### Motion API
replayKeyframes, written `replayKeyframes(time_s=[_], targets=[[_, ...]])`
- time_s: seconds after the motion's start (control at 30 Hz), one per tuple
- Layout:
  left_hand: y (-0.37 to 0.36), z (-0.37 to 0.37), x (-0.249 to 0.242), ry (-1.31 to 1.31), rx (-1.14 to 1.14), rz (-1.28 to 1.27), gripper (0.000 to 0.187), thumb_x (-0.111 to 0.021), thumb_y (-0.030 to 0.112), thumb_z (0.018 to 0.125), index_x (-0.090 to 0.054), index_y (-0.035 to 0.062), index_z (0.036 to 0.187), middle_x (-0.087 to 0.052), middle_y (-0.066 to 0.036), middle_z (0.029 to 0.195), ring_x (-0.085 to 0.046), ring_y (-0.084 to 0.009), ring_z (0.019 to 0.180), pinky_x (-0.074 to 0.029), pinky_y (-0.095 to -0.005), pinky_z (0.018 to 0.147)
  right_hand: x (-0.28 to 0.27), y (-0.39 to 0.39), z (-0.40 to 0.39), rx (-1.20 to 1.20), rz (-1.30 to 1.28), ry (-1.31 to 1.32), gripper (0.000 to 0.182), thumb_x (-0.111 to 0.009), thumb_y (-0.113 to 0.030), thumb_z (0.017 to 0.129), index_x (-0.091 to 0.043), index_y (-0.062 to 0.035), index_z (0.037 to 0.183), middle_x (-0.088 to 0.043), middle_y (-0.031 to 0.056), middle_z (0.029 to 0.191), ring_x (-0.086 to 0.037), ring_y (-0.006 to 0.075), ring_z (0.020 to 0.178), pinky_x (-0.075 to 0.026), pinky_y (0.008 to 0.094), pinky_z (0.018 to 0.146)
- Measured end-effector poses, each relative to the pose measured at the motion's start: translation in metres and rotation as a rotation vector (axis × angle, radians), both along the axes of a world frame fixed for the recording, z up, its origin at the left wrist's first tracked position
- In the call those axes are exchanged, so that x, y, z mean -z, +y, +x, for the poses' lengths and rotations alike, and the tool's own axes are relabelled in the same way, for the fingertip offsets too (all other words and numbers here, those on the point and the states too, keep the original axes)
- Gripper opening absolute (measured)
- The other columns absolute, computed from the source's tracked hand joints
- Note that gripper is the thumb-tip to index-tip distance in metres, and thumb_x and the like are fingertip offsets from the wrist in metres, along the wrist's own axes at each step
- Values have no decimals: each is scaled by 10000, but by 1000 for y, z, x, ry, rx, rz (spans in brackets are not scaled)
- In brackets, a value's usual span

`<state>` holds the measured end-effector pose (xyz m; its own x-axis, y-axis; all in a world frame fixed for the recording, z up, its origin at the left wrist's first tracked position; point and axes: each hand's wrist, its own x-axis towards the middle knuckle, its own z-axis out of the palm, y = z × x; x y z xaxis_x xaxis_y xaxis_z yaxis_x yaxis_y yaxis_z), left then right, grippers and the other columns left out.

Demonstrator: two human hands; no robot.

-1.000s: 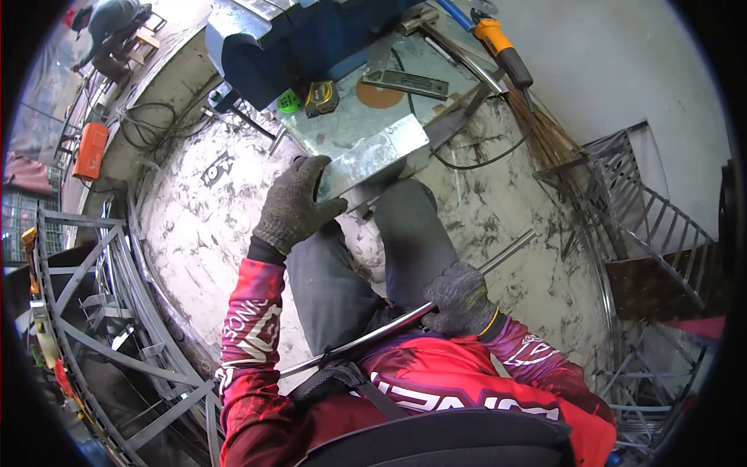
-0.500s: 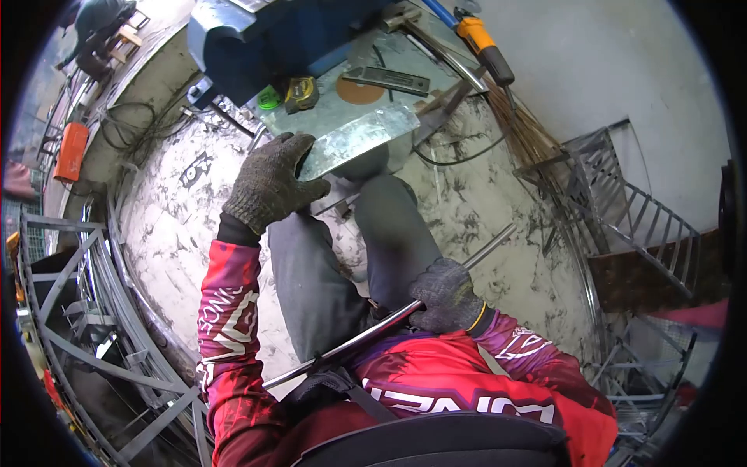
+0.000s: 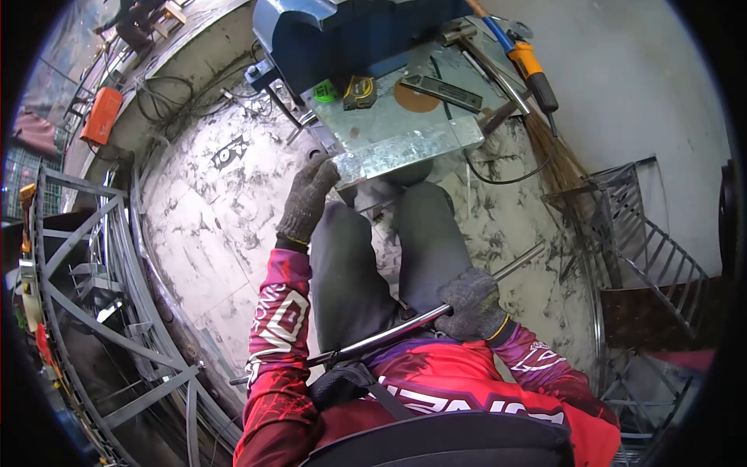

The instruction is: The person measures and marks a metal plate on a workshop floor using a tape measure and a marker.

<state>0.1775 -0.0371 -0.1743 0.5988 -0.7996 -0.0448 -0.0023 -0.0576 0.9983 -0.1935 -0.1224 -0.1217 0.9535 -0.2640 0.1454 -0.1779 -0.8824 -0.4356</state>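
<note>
A shiny metal tube [image 3: 385, 333] lies slantwise across my lap, with my right hand [image 3: 471, 303] in a dark knitted glove wrapped around it. My left hand [image 3: 308, 201], gloved alike, is at the near left corner of the metal-topped bench [image 3: 412, 149]. Its fingers are bent together there, beside a small dark ring-like shape [image 3: 316, 155]; what they hold, if anything, is hidden. On the bench lie a tape measure [image 3: 360, 92], a green round item [image 3: 324, 92], a brown disc [image 3: 416, 97] and a flat dark metal tool [image 3: 442, 93].
A blue vise [image 3: 334, 39] stands at the back of the bench. A hammer [image 3: 459, 33] and an orange-and-black angle grinder [image 3: 533, 74] with its cord are at the right. Metal frames [image 3: 117, 311] stand left, a barred metal piece [image 3: 661, 253] right. An orange box [image 3: 101, 117] sits back left.
My left hand has drawn back toward the bench's left corner, its fingers now closer together. The view has shifted, so the scene sits further right. My right hand stays on the tube.
</note>
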Motion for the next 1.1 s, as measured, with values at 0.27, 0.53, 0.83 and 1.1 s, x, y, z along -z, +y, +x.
replayKeyframes(time_s=[0.27,0.53,0.83,1.1], targets=[[-51,4,114,-488,-464,-245,404,-585,100,1005,-581,-37,1385,-686,-215,1203,-641,-372,1132,-509,-441,981,-1,1,1,25,-18,-6,314,-780,-406,531,-608,-163,629,-581,90,642,-593,351,660,-455,501,645],[-42,0,53,-796,-449,-228,259,-560,152,1069,-631,1,1266,-662,-119,1063,-638,-263,993,-533,-386,878,1,-9,-13,14,-5,9,306,-762,-397,523,-603,-157,628,-586,97,644,-602,360,669,-463,510,658],[-27,67,86,-298,-372,-475,410,-566,71,1025,-548,7,1429,-686,-171,1150,-646,-328,1065,-518,-440,958,3,-6,-24,28,-37,38,313,-772,-441,569,-671,-157,651,-654,105,706,-639,355,707,-502,505,706],[-17,53,80,-551,-334,-330,469,-530,20,1003,-529,6,1471,-663,-219,1317,-612,-391,1270,-457,-481,1127,10,-4,-27,40,-62,-16,335,-785,-457,565,-664,-155,645,-645,112,701,-632,357,707,-488,515,667]])
